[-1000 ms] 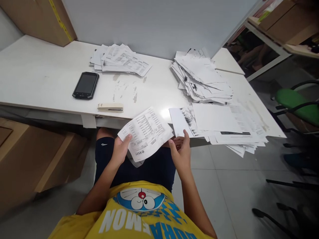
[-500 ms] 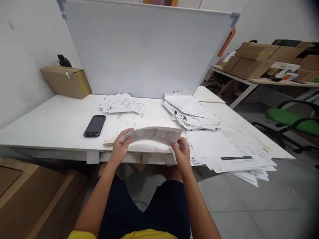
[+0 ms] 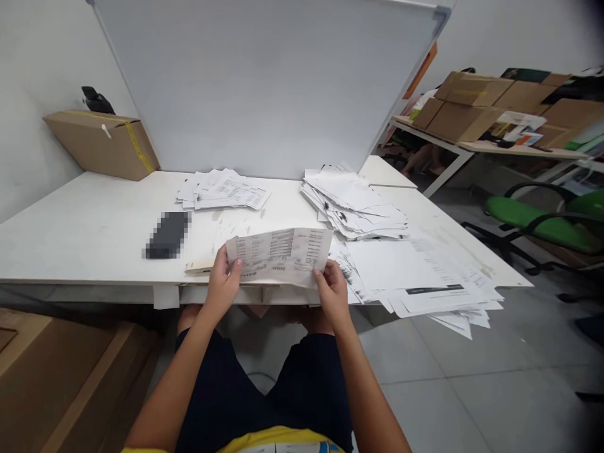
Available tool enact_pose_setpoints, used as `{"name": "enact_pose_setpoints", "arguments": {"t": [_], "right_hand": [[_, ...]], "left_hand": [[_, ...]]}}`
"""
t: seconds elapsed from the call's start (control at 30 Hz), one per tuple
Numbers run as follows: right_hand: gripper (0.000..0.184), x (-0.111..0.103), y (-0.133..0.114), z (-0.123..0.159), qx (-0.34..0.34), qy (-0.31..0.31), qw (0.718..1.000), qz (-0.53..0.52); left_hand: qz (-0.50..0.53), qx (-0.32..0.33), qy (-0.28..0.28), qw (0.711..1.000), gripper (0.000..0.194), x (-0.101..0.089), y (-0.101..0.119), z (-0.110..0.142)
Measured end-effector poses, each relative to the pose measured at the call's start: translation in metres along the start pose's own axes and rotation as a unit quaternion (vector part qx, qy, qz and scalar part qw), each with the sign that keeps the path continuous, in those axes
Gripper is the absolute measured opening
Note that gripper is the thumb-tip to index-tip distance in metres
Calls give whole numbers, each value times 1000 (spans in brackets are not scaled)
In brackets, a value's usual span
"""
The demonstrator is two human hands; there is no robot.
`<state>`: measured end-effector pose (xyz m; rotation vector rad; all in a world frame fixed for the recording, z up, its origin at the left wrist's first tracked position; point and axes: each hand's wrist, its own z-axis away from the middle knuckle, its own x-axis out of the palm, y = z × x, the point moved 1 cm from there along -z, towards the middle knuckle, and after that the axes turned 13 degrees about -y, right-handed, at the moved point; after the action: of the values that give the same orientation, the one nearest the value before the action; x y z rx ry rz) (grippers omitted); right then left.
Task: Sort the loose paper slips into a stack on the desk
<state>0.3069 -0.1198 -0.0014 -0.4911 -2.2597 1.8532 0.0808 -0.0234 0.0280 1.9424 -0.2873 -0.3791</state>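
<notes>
A printed sheet of paper [image 3: 280, 255] is stretched between my two hands above the desk's front edge, its text side facing me. My left hand [image 3: 223, 277] pinches its left edge, thumb in front. At the lower right corner, my right hand [image 3: 331, 286] grips the same sheet with the thumb on its face. Just right of that hand, a spread of larger printed sheets [image 3: 401, 270] overhangs the desk edge. Behind it lies a thick pile of papers [image 3: 356, 204], and a smaller pile of papers [image 3: 226, 190] sits at the back, left of it.
A dark pixelated phone [image 3: 167, 234] lies on the white desk [image 3: 94, 239]. At the back left stands a cardboard box [image 3: 104, 145], and a whiteboard [image 3: 264, 88] rises behind. Large cartons [image 3: 61, 371] are on the floor at left. A green chair [image 3: 533, 217] is at right.
The sheet has gone from arched and tilted away to flatter and more upright, so its print faces me. Both hands still hold it. The view has shifted slightly.
</notes>
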Motion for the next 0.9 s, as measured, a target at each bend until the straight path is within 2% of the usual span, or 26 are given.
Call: {"name": "enact_pose_setpoints", "arguments": {"t": [0.1, 0.2, 0.23, 0.3, 0.43, 0.63, 0.7, 0.9], "right_hand": [[39, -7, -6, 26, 59, -9, 998, -14], [52, -9, -3, 48, 128, 7, 990, -65], [55, -8, 0, 52, 147, 11, 986, -76], [60, -4, 5, 58, 180, 16, 980, -88], [63, 2, 9, 60, 210, 0, 969, -128], [60, 3, 8, 61, 237, -35, 960, -143], [59, 2, 8, 61, 235, -40, 962, -136], [55, 0, 12, 60, 216, -43, 973, -71]], "left_hand": [[-69, 28, 78, 994, 65, -10, 8, 21], [-206, 79, 209, 953, 65, -23, 4, 46], [-250, 87, 228, 937, 60, -28, -1, 53], [-330, 91, 211, 916, 50, -36, -14, 61], [-448, 100, 79, 885, 52, -45, -39, 62], [-470, 78, -32, 878, 58, -54, -61, 57], [-463, 68, -40, 883, 62, -55, -68, 56], [-397, 53, 0, 916, 62, -55, -80, 52]]}}
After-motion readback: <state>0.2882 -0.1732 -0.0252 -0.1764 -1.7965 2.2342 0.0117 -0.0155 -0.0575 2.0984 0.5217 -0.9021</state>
